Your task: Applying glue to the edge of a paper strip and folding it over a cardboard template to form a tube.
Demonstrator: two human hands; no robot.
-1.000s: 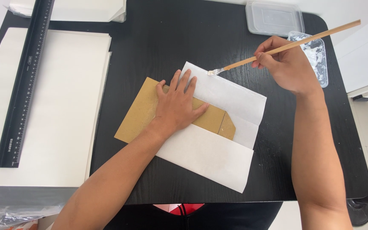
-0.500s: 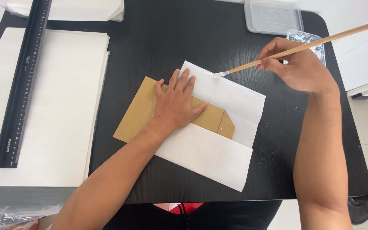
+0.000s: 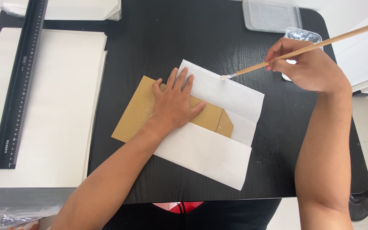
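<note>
My left hand (image 3: 173, 103) lies flat, fingers spread, on a brown cardboard template (image 3: 137, 110) that sits over a folded white paper sheet (image 3: 209, 151) on the black table. My right hand (image 3: 309, 68) grips a thin wooden-handled brush (image 3: 303, 50). Its wet tip hovers at the upper edge of the white sheet's back flap (image 3: 224, 91). The cardboard's pointed right end shows between the paper's two flaps.
A stack of large white sheets (image 3: 60, 106) lies at the left with a long black ruler (image 3: 20, 81) on it. A clear plastic lid (image 3: 271, 15) and a small clear tub (image 3: 303, 34) stand at the back right, the tub behind my right hand. The black table edge (image 3: 256, 194) runs near me.
My right hand and the brush have drifted slightly to the right along the paper's upper edge. My left hand stays pressed on the cardboard.
</note>
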